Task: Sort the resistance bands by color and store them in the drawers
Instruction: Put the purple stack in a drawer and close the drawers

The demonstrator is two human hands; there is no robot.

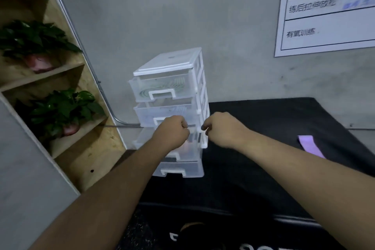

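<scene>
Our left hand (172, 131) and right hand (222, 131) sit curled at the third drawer (192, 153) mid-frame — what they grip we cannot tell; purple band (310, 145) at right.

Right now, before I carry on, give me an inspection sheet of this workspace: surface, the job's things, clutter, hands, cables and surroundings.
Surface: black mat, with the drawer unit at its left end by the wall.
Job's things: translucent drawer unit with four drawers; third drawer pulled out, something reddish inside; pale bands in the top drawer; purple band flat on the mat.
Clutter: unclear dark item at the near edge.
Hands: left hand and right hand curled above the third drawer; what they hold is hidden.
Cables: metal conduit along the wall; no loose cable seen.
Surroundings: grey wall, wooden shelf with potted plants, wall chart.
</scene>
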